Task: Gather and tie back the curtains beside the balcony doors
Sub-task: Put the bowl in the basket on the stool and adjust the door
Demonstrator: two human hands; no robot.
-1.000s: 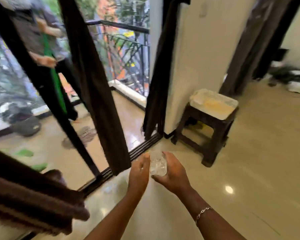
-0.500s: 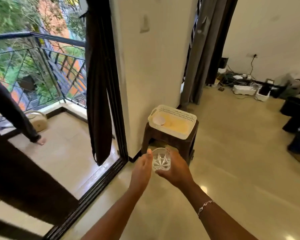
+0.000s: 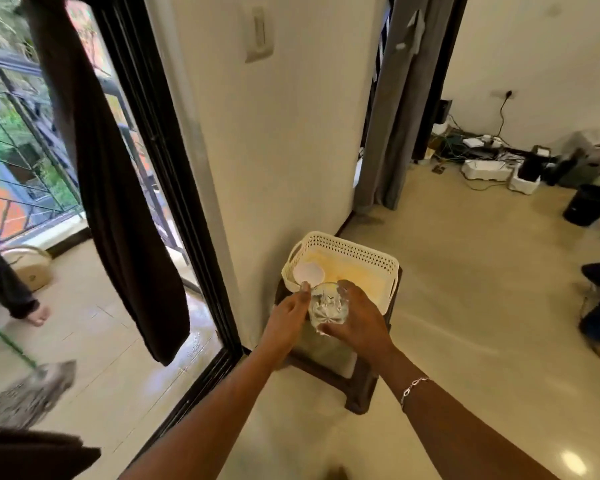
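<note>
- While hovering just above the white basket (image 3: 361, 252), curling the right hand (image 3: 355, 320) round a cut-glass tumbler (image 3: 327, 306), touching its other side with the left hand (image 3: 286, 318), fingers nearly straight.
- Hanging well apart, left of both hands, beside the balcony door frame (image 3: 167, 168): the dark brown curtain (image 3: 118, 202), being held by neither.
- Hanging farther back, right: a grey curtain (image 3: 392, 116).

Cream wall (image 3: 291, 133), glossy beige floor (image 3: 465, 306), dark stool (image 3: 361, 393)
</note>
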